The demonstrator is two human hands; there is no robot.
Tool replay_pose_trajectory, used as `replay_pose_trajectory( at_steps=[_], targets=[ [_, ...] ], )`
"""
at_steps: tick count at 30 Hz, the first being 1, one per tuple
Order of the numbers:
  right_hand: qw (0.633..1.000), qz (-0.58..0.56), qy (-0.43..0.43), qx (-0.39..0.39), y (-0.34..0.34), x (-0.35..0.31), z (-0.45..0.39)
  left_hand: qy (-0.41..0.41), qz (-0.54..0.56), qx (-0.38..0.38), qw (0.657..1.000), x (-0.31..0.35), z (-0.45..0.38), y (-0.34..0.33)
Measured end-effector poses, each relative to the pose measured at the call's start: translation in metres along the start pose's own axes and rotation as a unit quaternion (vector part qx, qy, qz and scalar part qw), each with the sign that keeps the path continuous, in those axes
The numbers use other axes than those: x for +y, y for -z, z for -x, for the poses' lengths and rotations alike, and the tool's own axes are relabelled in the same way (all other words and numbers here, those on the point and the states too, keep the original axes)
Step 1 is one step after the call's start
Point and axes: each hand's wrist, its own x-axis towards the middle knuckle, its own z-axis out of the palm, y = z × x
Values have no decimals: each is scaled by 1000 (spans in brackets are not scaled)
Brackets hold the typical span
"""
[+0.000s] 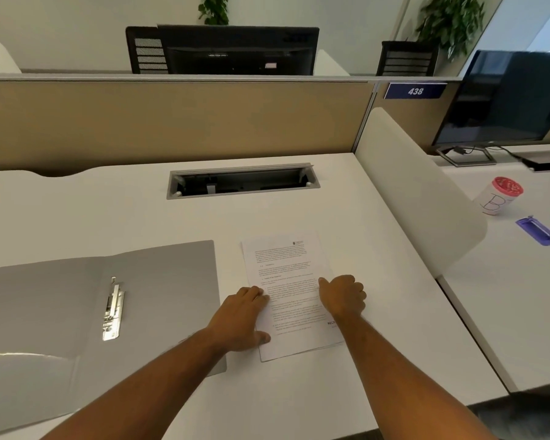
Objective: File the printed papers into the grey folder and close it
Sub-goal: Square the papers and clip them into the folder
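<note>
The grey folder (pixel 159 281) lies open and flat on the left of the white desk, its metal clip (pixel 113 311) in the middle. To its right lies a small stack of printed papers (pixel 286 268), text side up. My left hand (pixel 242 315) rests on the stack's left edge, fingers on the sheet and thumb at the lower corner. My right hand (pixel 343 296) sits at the stack's right edge with fingers curled; whether it grips the paper is unclear.
A cable slot (pixel 242 182) is set into the white desk (pixel 299 392) behind the papers. A white divider (pixel 419 211) stands to the right. Beyond it are a cup with a red lid (pixel 497 196), a purple object (pixel 537 231) and a monitor (pixel 508 100).
</note>
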Motion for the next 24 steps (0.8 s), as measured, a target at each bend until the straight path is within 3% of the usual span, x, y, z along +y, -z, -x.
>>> replay_pose_trajectory(
  at_steps=[12, 18, 24],
  targets=[
    [996, -7, 22, -83, 9, -5, -11, 7, -9, -5, 1000, 2, 0, 0],
    [980, -127, 68, -140, 28, -8, -24, 4, -11, -4, 1000, -1, 0, -1],
    [977, -70, 139, -144, 39, -9, -39, 7, -12, -6, 1000, -2, -1, -4]
  ],
)
